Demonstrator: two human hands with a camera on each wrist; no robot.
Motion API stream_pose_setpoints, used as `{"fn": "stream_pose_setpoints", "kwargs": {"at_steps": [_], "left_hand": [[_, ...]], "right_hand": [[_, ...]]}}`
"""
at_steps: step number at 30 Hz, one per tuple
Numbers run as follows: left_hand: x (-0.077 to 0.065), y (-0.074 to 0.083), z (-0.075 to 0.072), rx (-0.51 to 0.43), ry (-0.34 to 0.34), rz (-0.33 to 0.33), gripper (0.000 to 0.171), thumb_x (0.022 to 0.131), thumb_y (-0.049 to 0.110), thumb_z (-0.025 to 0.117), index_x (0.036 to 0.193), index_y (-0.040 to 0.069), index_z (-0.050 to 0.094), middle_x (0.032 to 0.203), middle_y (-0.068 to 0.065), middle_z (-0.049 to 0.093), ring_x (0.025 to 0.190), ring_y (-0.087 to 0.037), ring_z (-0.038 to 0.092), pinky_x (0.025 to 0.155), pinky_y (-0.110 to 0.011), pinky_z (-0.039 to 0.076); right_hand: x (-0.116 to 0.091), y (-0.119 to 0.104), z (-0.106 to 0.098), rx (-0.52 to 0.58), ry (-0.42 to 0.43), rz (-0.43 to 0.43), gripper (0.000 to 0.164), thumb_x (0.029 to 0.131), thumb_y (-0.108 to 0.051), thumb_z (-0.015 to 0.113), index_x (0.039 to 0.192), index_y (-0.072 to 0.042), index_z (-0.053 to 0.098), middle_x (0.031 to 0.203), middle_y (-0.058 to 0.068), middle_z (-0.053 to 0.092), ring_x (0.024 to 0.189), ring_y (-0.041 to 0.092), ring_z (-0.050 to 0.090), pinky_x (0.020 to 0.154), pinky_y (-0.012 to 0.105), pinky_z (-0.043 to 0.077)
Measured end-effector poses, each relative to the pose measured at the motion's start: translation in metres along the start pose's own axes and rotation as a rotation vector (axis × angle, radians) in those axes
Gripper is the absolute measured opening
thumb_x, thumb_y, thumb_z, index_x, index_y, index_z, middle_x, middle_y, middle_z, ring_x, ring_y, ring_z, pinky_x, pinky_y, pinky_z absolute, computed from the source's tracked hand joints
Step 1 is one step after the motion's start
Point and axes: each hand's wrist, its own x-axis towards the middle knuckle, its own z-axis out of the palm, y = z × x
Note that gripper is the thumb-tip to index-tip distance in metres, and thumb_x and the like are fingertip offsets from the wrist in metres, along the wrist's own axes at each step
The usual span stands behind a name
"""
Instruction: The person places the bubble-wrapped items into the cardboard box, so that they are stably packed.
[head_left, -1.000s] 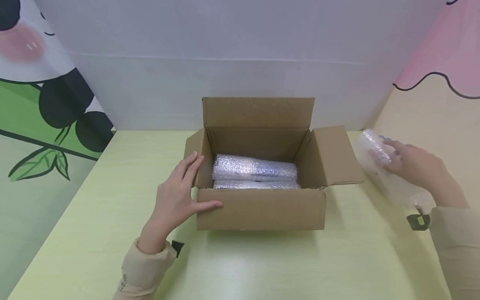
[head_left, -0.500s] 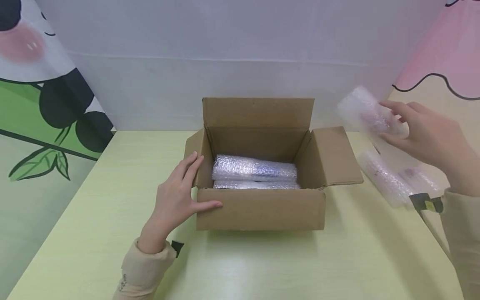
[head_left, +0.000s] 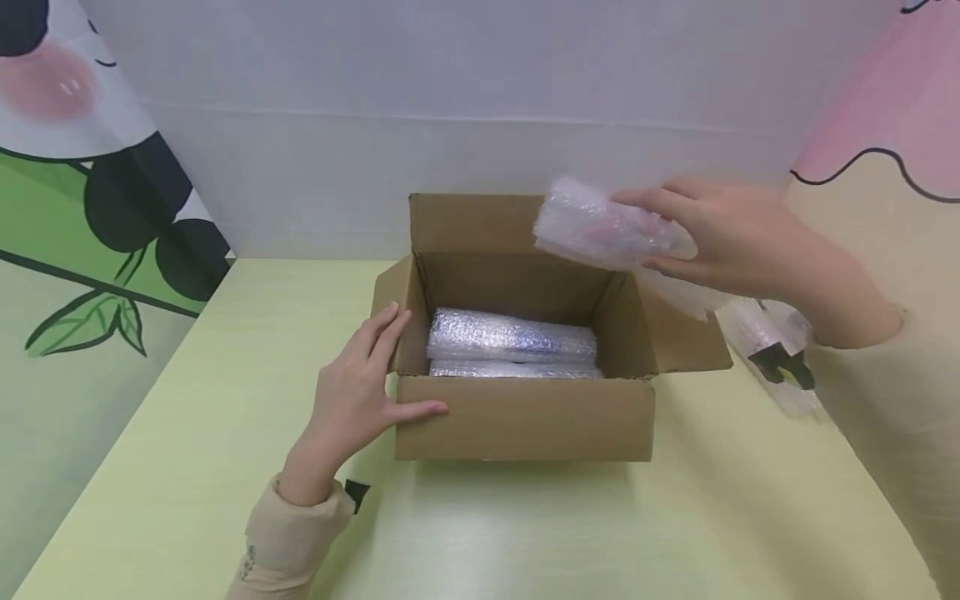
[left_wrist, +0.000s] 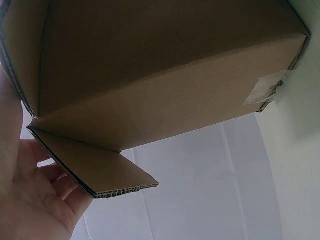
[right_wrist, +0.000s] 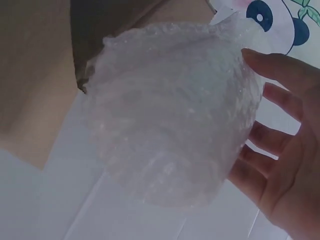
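An open cardboard box [head_left: 525, 421] stands on the table, flaps spread outward. My left hand [head_left: 352, 396] holds its near left corner, thumb on the front flap and fingers on the left side; the left wrist view has that hand [left_wrist: 40, 195] behind a flap [left_wrist: 95, 167]. Above the box's back right part, my right hand [head_left: 742, 237] grips a bubble-wrapped bundle [head_left: 592, 225] between thumb and fingers. Its contents are blurred, with a pinkish tint. Inside the box lie a bubble-wrapped package [head_left: 510, 333] and another [head_left: 517, 368], partly hidden by the front wall.
More bubble-wrapped bundles [head_left: 757, 329] lie on the table [head_left: 487, 533] right of the box, partly behind the right arm. A pale wall [head_left: 315, 183] rises behind the box. Cartoon-printed panels [head_left: 112, 208] flank the left side.
My right hand has lifted the bubble-wrapped bundle from the right side of the table and carried it left, over the box. The left hand and the box have stayed put.
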Motion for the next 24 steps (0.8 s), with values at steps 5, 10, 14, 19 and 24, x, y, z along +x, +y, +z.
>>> {"fn": "stream_pose_setpoints", "kwargs": {"at_steps": [5, 10, 14, 19, 24], "left_hand": [[0.001, 0.001, 0.0, 0.001, -0.007, -0.002, 0.114, 0.061, 0.08, 0.067, 0.141, 0.003, 0.046, 0.142, -0.015, 0.049, 0.12, -0.031, 0.057, 0.043, -0.024, 0.039], [0.0, 0.001, 0.0, 0.0, -0.016, -0.015, 0.114, 0.059, 0.077, 0.071, 0.141, 0.003, 0.046, 0.142, -0.015, 0.05, 0.121, -0.031, 0.057, 0.043, -0.024, 0.038], [0.0, 0.001, -0.001, -0.003, -0.026, -0.025, 0.114, 0.057, 0.074, 0.074, 0.142, 0.004, 0.045, 0.143, -0.014, 0.049, 0.122, -0.03, 0.056, 0.043, -0.025, 0.039], [-0.001, 0.001, -0.001, -0.006, -0.024, -0.024, 0.114, 0.058, 0.075, 0.073, 0.142, 0.004, 0.045, 0.143, -0.014, 0.049, 0.122, -0.031, 0.056, 0.044, -0.027, 0.041], [-0.001, 0.001, -0.001, -0.004, -0.01, -0.009, 0.114, 0.06, 0.081, 0.066, 0.142, 0.004, 0.046, 0.143, -0.015, 0.049, 0.123, -0.032, 0.055, 0.044, -0.029, 0.043]], "right_hand": [[0.025, -0.015, 0.003, 0.039, -0.151, -0.044, 0.064, 0.086, -0.024, 0.072, 0.144, -0.029, 0.045, 0.125, 0.006, 0.063, 0.089, 0.023, 0.066, 0.064, 0.038, 0.05], [0.049, -0.023, 0.014, 0.088, -0.27, -0.077, 0.061, 0.089, -0.026, 0.069, 0.145, -0.029, 0.044, 0.137, 0.003, 0.057, 0.109, 0.026, 0.065, 0.086, 0.048, 0.052], [0.066, -0.03, 0.027, 0.086, -0.359, -0.109, 0.059, 0.089, -0.029, 0.068, 0.144, -0.028, 0.045, 0.13, 0.003, 0.061, 0.11, 0.024, 0.063, 0.087, 0.046, 0.051], [0.085, -0.039, 0.046, 0.044, -0.405, -0.18, 0.058, 0.087, -0.027, 0.071, 0.141, -0.027, 0.049, 0.115, 0.002, 0.065, 0.089, 0.02, 0.063, 0.071, 0.039, 0.052], [0.096, -0.046, 0.067, 0.018, -0.439, -0.215, 0.055, 0.087, -0.032, 0.071, 0.139, -0.029, 0.051, 0.108, 0.002, 0.065, 0.074, 0.019, 0.061, 0.066, 0.04, 0.052]]}}
